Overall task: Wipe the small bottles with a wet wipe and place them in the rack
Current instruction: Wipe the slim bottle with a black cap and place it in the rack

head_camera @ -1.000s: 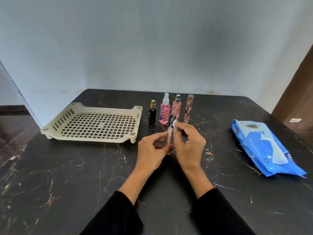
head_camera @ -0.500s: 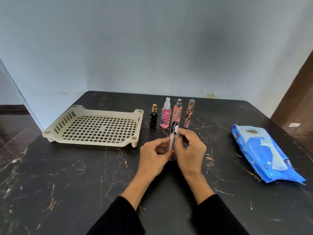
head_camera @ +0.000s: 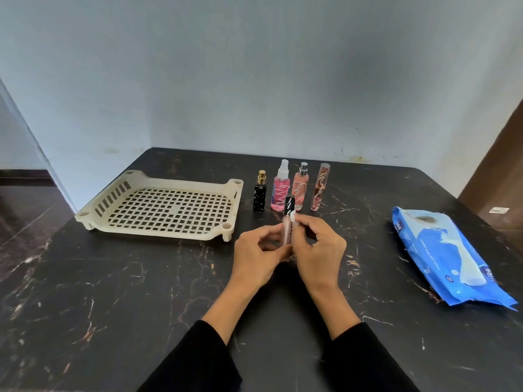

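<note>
Both hands meet over the middle of the dark marbled surface [head_camera: 113, 292], holding one slim tube bottle [head_camera: 287, 222] upright between them. The left hand [head_camera: 259, 258] has its fingers [head_camera: 271, 236] curled around the lower part of the tube's pinkish clear body, thumb and fingertips closed on it. The right hand [head_camera: 318, 250] closes on the tube from the other side, pressing a small white piece of wet wipe [head_camera: 293, 218] against it just below the black cap; how much of the wipe lies inside that hand is hidden.

Behind the hands, toward the far edge of the surface, four small bottles stand upright in a row, close together but apart: a black bottle with a gold cap [head_camera: 260, 190], a pink spray bottle [head_camera: 280, 188] with a clear top, a peach spray bottle [head_camera: 300, 185] with a silver top, and a slender amber tube [head_camera: 319, 186]. The held tube's cap overlaps the lower part of the peach bottle in view.

The cream plastic rack [head_camera: 93, 215], a shallow grid tray on short legs, sits toward the far left corner, just beside the black bottle, and holds nothing. A blue wet wipe pack [head_camera: 441, 258] lies flat near the right edge, well apart from the hands. Black sleeves [head_camera: 198, 360] cover both forearms.
</note>
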